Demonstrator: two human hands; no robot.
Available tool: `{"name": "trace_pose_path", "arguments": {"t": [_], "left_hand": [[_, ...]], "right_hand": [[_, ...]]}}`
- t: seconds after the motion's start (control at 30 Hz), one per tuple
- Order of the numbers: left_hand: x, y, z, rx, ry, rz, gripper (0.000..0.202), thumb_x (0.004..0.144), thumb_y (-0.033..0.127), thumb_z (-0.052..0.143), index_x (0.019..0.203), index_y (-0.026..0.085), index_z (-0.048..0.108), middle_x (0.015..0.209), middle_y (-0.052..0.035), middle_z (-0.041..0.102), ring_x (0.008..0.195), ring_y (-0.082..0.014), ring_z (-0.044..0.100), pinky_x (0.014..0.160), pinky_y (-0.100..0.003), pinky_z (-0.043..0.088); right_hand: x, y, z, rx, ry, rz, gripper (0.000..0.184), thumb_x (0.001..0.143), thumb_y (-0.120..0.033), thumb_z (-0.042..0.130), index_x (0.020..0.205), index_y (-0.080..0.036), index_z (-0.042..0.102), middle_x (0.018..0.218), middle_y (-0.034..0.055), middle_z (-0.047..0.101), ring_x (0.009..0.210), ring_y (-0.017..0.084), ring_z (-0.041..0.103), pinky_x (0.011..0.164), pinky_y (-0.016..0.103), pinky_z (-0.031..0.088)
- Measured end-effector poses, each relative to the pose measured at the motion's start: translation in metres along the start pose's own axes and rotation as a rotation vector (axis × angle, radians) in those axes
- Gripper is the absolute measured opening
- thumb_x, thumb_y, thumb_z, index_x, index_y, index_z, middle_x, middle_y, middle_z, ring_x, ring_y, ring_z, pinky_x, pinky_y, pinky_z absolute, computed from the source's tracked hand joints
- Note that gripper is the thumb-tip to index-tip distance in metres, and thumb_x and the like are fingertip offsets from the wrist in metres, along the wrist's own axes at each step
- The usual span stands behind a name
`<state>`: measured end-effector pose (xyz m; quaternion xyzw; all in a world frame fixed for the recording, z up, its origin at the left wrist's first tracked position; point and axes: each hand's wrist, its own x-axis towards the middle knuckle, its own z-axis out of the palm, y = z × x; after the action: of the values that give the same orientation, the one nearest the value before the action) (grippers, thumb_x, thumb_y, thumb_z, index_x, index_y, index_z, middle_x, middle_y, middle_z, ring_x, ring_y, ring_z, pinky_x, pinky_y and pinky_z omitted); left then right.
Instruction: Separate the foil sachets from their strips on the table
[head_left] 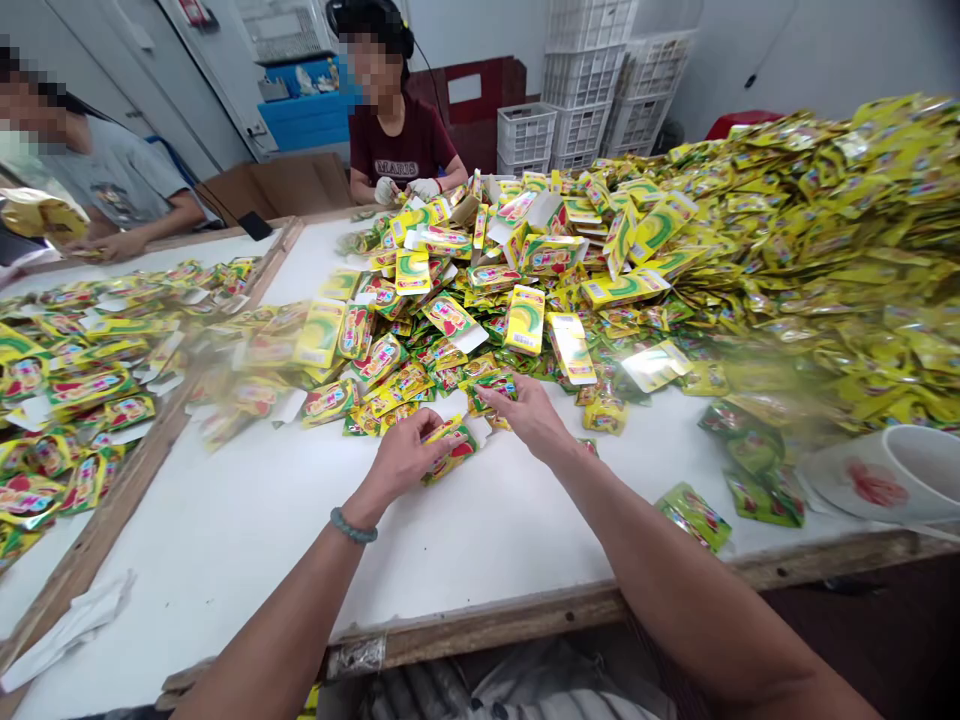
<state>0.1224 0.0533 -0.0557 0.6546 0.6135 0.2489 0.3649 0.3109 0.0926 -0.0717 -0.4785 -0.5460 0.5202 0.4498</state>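
My left hand (411, 455), with a beaded bracelet (354, 526) at the wrist, grips a small yellow and green box (453, 455) above the white table (450, 545). The box's white end flap points toward my right hand (529, 412). That hand has its thumb and fingers closed on a small green and yellow packet (493, 388) at the edge of the pile. Right in front of both hands lie loose packets and yellow boxes (525, 320), some with flaps standing up.
A large heap of yellow packets (840, 250) fills the right side. A white cup (889, 475) lies near green packets (696, 517) at the front right. Filled boxes (86, 390) lie beyond a wooden strip (127, 510) on the left. Two people sit across, before stacked white crates (589, 75).
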Motion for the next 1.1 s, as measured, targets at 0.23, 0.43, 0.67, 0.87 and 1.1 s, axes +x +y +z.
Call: {"name": "trace_pose_path", "arguments": {"t": [0.23, 0.43, 0.67, 0.87, 1.1], "left_hand": [[-0.014, -0.018, 0.013, -0.697, 0.105, -0.218, 0.048, 0.062, 0.049, 0.081, 0.082, 0.02, 0.048, 0.067, 0.001, 0.069, 0.055, -0.0148, 0.063, 0.054, -0.025, 0.047], [-0.015, -0.018, 0.016, -0.656, 0.057, -0.139, 0.042, 0.063, 0.044, 0.082, 0.08, 0.018, 0.053, 0.064, 0.0014, 0.068, 0.057, -0.0139, 0.064, 0.054, -0.023, 0.046], [-0.014, -0.012, 0.014, -0.735, -0.055, -0.249, 0.054, 0.056, 0.041, 0.086, 0.097, 0.016, 0.061, 0.078, -0.0024, 0.074, 0.063, -0.0171, 0.067, 0.058, -0.026, 0.051], [-0.012, -0.013, 0.014, -0.89, -0.005, -0.249, 0.053, 0.057, 0.037, 0.087, 0.101, 0.015, 0.067, 0.086, -0.0044, 0.076, 0.071, -0.018, 0.07, 0.066, -0.028, 0.054], [-0.011, -0.011, 0.017, -0.996, 0.025, -0.287, 0.052, 0.055, 0.031, 0.089, 0.099, 0.014, 0.067, 0.079, -0.0031, 0.075, 0.065, -0.0153, 0.069, 0.064, -0.025, 0.053]], "right_hand": [[-0.002, 0.004, 0.004, 0.054, -0.137, 0.026, 0.036, 0.075, -0.044, 0.07, 0.099, -0.018, 0.068, 0.095, 0.0048, 0.073, 0.09, 0.022, 0.066, 0.08, 0.033, 0.052], [-0.005, -0.004, -0.005, -0.331, -0.283, 0.019, 0.019, 0.076, -0.035, 0.069, 0.085, -0.019, 0.068, 0.084, 0.0025, 0.07, 0.08, 0.019, 0.062, 0.073, 0.029, 0.047], [-0.008, -0.006, 0.005, -0.429, -0.223, -0.064, 0.017, 0.082, -0.035, 0.061, 0.087, -0.018, 0.065, 0.078, 0.0001, 0.065, 0.072, 0.016, 0.057, 0.066, 0.027, 0.042], [-0.011, -0.011, 0.008, -0.493, -0.072, -0.13, 0.008, 0.078, -0.027, 0.07, 0.08, -0.02, 0.071, 0.083, 0.0035, 0.067, 0.085, 0.019, 0.058, 0.076, 0.03, 0.043], [-0.018, -0.019, 0.015, -0.486, -0.121, -0.145, 0.015, 0.085, -0.027, 0.058, 0.091, -0.024, 0.071, 0.095, 0.0058, 0.069, 0.099, 0.023, 0.059, 0.086, 0.037, 0.042]]}}
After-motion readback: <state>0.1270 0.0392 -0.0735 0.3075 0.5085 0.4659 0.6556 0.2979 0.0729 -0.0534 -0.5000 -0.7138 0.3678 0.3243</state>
